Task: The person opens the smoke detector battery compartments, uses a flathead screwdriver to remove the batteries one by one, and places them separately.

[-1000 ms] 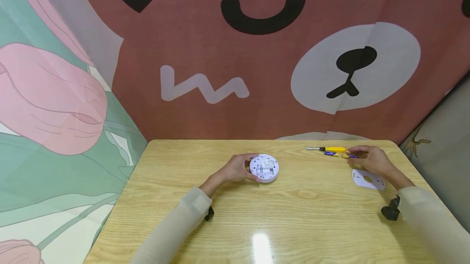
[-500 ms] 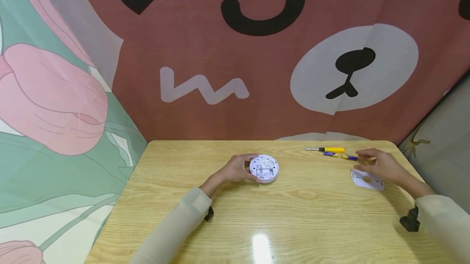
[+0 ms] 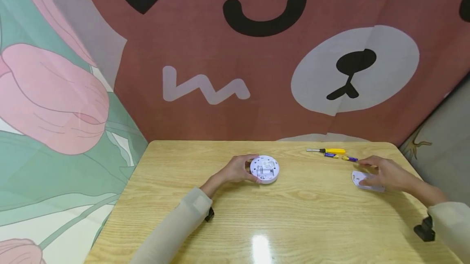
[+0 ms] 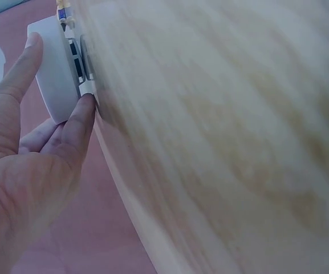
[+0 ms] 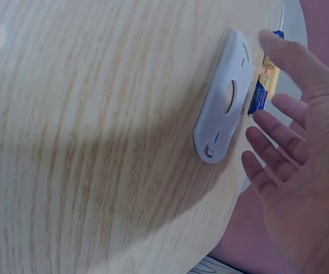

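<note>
My left hand [image 3: 236, 169] grips the left side of a round white smoke detector [image 3: 265, 176], whose back faces up with its battery compartment uncovered. In the left wrist view, the thumb lies on one face of the detector [image 4: 55, 74] and fingers curl at its edge. My right hand [image 3: 391, 176] hovers around a white mounting plate [image 3: 356, 176] with a round central hole. The right wrist view shows that hand's fingers [image 5: 275, 157] spread loosely, apart from the plate [image 5: 214, 123]. Near its fingertips lies a purple-and-yellow battery [image 3: 349, 158], with another battery [image 3: 331, 155] to its left.
A yellow-handled screwdriver [image 3: 333, 151] lies behind the batteries, near the back edge of the wooden table [image 3: 293, 215]. Printed fabric [image 3: 205, 117] hangs right behind the table. A black wrist mount [image 3: 425, 229] sits under the right sleeve.
My right hand has left the right-hand battery, drawn back to the right and come down over the mounting plate. The left hand still holds the smoke detector in the same place.
</note>
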The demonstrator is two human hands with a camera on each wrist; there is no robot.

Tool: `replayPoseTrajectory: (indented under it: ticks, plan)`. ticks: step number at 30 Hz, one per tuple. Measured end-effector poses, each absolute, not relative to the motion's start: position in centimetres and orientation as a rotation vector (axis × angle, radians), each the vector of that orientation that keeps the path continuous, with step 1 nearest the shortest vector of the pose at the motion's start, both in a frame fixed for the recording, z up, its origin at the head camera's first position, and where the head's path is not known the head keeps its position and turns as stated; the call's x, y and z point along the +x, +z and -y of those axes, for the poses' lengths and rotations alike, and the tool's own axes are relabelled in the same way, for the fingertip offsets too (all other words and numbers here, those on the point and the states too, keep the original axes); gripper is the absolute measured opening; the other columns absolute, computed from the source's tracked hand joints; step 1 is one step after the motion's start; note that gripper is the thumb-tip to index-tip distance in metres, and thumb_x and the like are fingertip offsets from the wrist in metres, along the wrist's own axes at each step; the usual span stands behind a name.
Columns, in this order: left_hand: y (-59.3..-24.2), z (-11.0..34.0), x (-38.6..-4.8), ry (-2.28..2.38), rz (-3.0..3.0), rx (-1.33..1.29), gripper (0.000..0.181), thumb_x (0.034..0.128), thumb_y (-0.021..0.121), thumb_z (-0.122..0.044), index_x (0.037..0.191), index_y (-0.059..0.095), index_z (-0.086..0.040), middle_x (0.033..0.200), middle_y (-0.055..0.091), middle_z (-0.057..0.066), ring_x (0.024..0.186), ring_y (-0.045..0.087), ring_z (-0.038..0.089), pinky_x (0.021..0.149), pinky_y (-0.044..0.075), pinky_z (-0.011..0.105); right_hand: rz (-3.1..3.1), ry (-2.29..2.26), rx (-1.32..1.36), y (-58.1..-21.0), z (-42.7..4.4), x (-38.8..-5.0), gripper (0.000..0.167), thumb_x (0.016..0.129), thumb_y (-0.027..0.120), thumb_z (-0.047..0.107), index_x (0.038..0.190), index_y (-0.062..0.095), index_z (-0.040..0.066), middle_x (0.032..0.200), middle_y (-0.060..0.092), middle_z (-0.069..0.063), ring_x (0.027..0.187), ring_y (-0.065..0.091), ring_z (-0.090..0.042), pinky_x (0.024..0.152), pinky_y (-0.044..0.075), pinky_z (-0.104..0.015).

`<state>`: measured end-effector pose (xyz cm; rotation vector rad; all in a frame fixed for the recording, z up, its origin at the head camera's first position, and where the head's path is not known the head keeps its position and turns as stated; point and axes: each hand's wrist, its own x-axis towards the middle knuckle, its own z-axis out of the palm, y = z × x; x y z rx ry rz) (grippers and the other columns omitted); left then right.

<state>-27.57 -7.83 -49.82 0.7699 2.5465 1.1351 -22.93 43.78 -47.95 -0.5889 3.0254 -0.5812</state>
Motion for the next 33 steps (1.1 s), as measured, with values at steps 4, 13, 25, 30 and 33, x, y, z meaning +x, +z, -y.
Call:
replayPoseTrajectory:
  ticks: [4,13,25,30,33]
  plan:
    - [-50.0,7.8,-27.6,1.138,-2.545,0.774,0.094,0.0752,0.099,-0.029,0.156,0.054,-0.011,0.140,0.068,0.008,0.121,0.066,0.019,0.103,0.052,0.034,-3.036,-0.482,-0.666,-47.9,-43.7,-22.4,0.082,0.069,0.100,0.044,0.128,0.070,-0.006,0.121,0.072,-0.020,0.110,0.068,-0.041,0.083,0.058,-0.042]
    - [-50.1,7.7,-27.7,1.136,-2.551,0.758,0.095,0.0742,0.100,-0.029,0.155,0.054,-0.011,0.145,0.065,0.009,0.124,0.066,0.020,0.106,0.052,0.033,-3.023,-0.417,-0.759,-48.3,-44.5,-22.3,0.079,0.062,0.103,0.039,0.123,0.073,-0.003,0.116,0.071,-0.014,0.103,0.068,-0.034,0.079,0.056,-0.032]
    - [-50.0,7.6,-27.7,1.147,-2.548,0.772,0.095,0.0743,0.100,-0.028,0.155,0.054,-0.009,0.144,0.066,0.009,0.121,0.068,0.021,0.104,0.053,0.032,-2.990,-0.438,-0.779,-48.6,-44.8,-22.3,0.066,0.065,0.103,0.033,0.116,0.077,0.002,0.112,0.067,-0.007,0.095,0.060,-0.011,0.074,0.049,-0.025]
    - [-50.0,7.7,-27.7,1.135,-2.550,0.767,0.095,0.0745,0.100,-0.030,0.155,0.054,-0.010,0.145,0.065,0.008,0.121,0.067,0.021,0.104,0.052,0.032,-2.999,-0.466,-0.811,-48.9,-44.9,-22.3,0.058,0.066,0.102,0.030,0.113,0.078,0.005,0.110,0.067,-0.004,0.095,0.060,-0.007,0.074,0.049,-0.024]
    - [-50.0,7.7,-27.7,1.130,-2.551,0.764,0.095,0.0743,0.100,-0.030,0.155,0.054,-0.010,0.145,0.066,0.008,0.121,0.067,0.020,0.105,0.052,0.033,-3.028,-0.503,-0.854,-49.2,-45.0,-22.2,0.055,0.064,0.103,0.028,0.109,0.079,0.009,0.108,0.068,0.000,0.093,0.059,-0.003,0.072,0.048,-0.021]
